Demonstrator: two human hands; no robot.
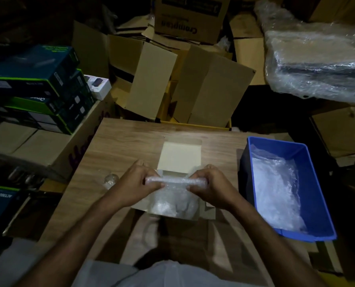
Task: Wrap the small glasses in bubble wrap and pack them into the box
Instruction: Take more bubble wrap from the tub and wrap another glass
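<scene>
Behind table (114, 141), "Crompton" carton (190, 16)

**A wooden table and its load**

The wood-grain table (114, 141) carries a small open cardboard box (179, 157) directly beneath and just beyond the two hands. A clear small glass (111, 180) stands on the wood just outside the left hand (136, 186). Beyond the right hand (210, 186), at the table's edge, is a blue bin (317, 204) with bubble wrap inside.
</scene>
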